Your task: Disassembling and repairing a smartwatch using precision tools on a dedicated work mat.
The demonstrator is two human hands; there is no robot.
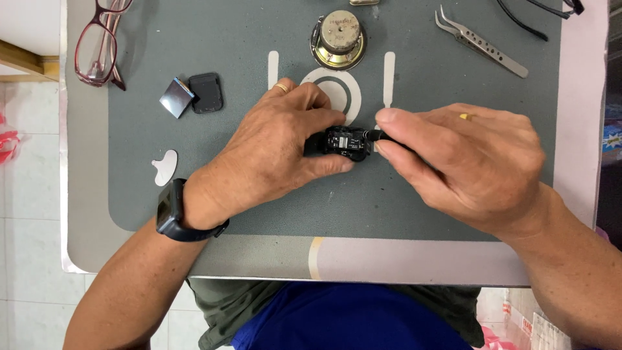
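My left hand (pixel 275 146) grips a small black electronic module (pixel 346 142) by its left end, thumb under it and fingers over it, just above the grey work mat (pixel 194 188). My right hand (pixel 466 165) pinches a thin black tool (pixel 374 135) between thumb and forefinger, its tip touching the module's right side. The rest of the tool is hidden in my fist. A ring sits on each hand, and a dark watch (pixel 172 214) is on my left wrist.
On the mat lie a round speaker driver (pixel 338 40) at top centre, metal tweezers (pixel 479 42) at top right, a small black square part (pixel 206 92) beside a shiny square piece (pixel 176 97), a white pick (pixel 166 167), and red glasses (pixel 97 42) at top left.
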